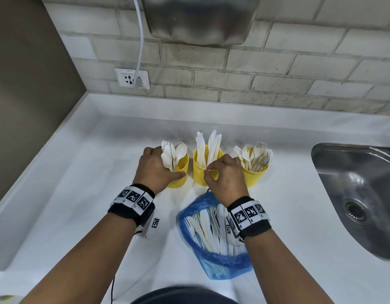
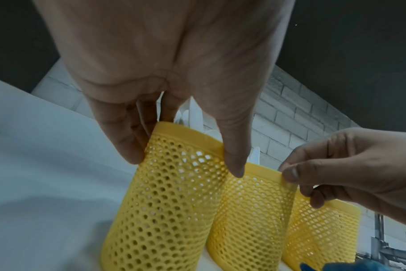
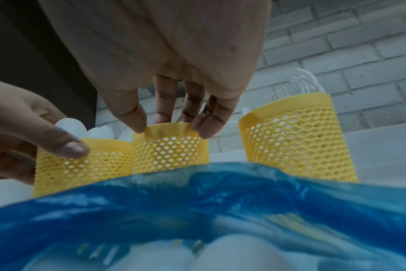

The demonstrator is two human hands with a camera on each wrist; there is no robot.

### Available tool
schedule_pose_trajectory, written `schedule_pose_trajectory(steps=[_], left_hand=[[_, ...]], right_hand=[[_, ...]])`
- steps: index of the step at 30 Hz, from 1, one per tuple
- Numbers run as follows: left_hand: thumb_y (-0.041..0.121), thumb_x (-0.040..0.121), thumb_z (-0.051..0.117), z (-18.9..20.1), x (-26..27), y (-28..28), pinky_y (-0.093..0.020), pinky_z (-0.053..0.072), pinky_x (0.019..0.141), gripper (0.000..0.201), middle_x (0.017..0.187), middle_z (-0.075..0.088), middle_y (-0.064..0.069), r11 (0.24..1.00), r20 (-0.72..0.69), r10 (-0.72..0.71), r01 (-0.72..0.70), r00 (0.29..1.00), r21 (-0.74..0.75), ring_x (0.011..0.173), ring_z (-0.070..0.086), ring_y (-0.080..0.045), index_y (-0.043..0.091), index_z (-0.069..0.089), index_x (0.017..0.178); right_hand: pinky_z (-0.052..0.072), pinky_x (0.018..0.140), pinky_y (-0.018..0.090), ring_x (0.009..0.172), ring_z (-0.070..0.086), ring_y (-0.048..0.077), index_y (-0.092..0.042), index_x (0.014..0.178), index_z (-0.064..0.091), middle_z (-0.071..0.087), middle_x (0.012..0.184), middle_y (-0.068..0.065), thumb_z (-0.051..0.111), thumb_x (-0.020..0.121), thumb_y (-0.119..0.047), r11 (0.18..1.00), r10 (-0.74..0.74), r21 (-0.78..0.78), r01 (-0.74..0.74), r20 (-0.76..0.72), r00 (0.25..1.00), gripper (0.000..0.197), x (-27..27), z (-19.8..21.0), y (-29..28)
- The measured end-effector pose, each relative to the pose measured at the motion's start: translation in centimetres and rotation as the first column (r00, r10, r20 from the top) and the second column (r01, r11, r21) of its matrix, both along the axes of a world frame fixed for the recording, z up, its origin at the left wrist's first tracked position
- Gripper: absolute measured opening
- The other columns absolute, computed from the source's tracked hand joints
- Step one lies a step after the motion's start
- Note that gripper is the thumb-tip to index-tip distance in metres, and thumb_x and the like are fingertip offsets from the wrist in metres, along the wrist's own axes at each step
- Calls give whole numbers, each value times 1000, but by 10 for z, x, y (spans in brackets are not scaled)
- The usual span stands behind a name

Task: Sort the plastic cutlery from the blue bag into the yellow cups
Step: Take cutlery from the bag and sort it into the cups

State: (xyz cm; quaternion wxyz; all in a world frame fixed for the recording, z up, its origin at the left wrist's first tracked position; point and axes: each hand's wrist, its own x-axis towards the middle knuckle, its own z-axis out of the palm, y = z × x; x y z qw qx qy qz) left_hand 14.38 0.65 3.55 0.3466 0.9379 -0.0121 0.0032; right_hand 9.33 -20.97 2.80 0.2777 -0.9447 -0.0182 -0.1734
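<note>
Three yellow perforated cups stand in a row on the white counter. The left cup holds spoons, the middle cup knives, the right cup forks. My left hand grips the left cup, thumb on its front and fingers round its far side. My right hand pinches the near rim of the middle cup, which bends under thumb and fingers. The blue bag lies open in front of the cups, below my right wrist, with several white pieces of cutlery inside.
A steel sink is sunk into the counter at the right. A brick wall runs behind, with a socket, a white cable and a metal unit above. A brown wall closes the left side.
</note>
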Motion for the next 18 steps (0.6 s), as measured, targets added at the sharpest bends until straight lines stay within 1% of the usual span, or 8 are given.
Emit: schedule_pose_trajectory(steps=[3,5,8,10,12,14,16,18], left_hand=[[53,56,95,8,-9,-2,-37,40,106,115,139,44,-7,1000,-2,17,-17,1000,-3,132,41,-27,23,38,151],[53,60,93,18,-18,-5,-41,36,111,121,146,36,-11,999,58,47,-48,997,10,136,34,-30,23,28,157],[48,65,92,31,-37,-7,-38,36,108,105,138,39,-12,997,242,82,-76,967,-31,129,39,-31,21,37,152],[41,71,89,36,-51,-8,-37,46,100,81,126,46,-6,995,307,52,-21,950,-103,115,51,-26,21,49,138],[36,77,85,37,-68,-8,-34,54,82,51,106,58,3,988,265,-61,96,962,-120,90,61,-14,24,58,119],[37,82,81,32,-84,-10,-29,54,72,29,90,64,13,961,189,-234,257,954,-106,79,61,-4,28,65,104],[44,85,76,21,-100,-14,-28,54,75,21,88,67,15,893,125,-420,434,899,-116,82,62,-3,28,69,97],[54,84,68,6,-113,-18,-30,55,81,30,91,69,14,810,42,-578,579,815,-88,87,63,-1,28,72,98]], right_hand=[[47,87,38,102,51,30,-16,107,76,59,105,6,71,86,-26,1000,-12,19,12,8,1000,24,-7,4,-3],[46,90,38,104,52,31,-15,110,74,57,107,8,70,85,-23,999,-27,47,25,39,999,26,-13,8,-7],[47,93,39,104,54,33,-14,109,73,54,105,9,67,85,-21,994,-48,101,42,50,998,25,-26,10,-16],[48,93,38,103,57,29,-14,107,71,54,105,7,64,86,-22,988,-61,147,54,38,997,23,-36,10,-23],[51,84,34,92,59,21,-14,102,70,56,100,4,65,88,-17,983,-46,177,44,6,999,15,-49,10,-29],[51,72,32,76,58,16,-14,92,68,61,88,1,67,88,-9,988,-3,153,8,-33,999,7,-64,10,-32],[51,66,34,68,59,17,-14,84,66,65,76,-2,66,88,-9,992,27,128,-15,-98,995,7,-78,6,-35],[51,66,37,66,61,18,-14,82,65,66,70,-2,65,90,-14,993,36,113,-16,-181,983,8,-90,1,-37]])
